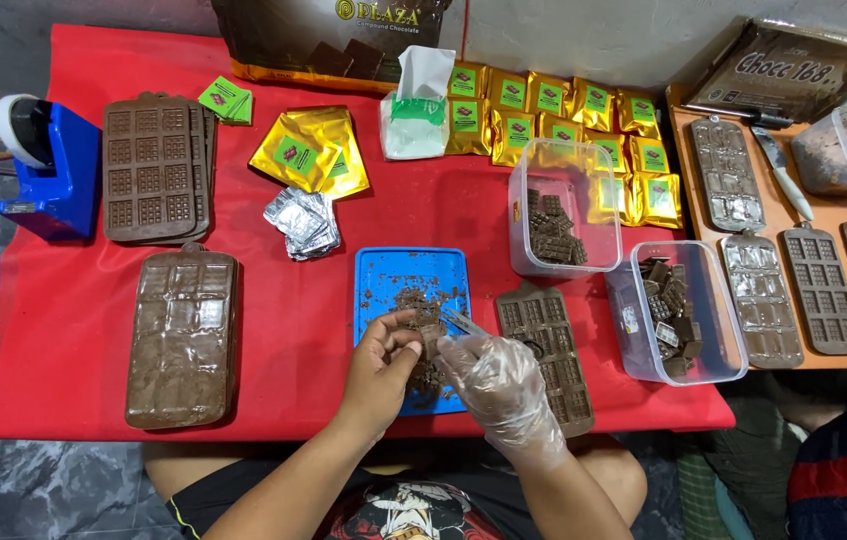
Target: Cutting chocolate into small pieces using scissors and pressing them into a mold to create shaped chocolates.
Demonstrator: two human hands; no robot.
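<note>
A blue tape dispenser sits at the far left of the red tablecloth. Beside it, a stack of brown silicone bar moulds, and a filled brown mould just below. Gold foil packets with green labels line the back edge. Two clear plastic tubs of chocolate pieces stand right of centre.

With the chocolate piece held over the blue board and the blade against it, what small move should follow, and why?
Probably a short stroke of the small knife along the edge of the chocolate piece. The left hand pinches the piece above the blue cutting board, the gloved right hand has the blade at it, and brown shavings already lie on the board.
</note>
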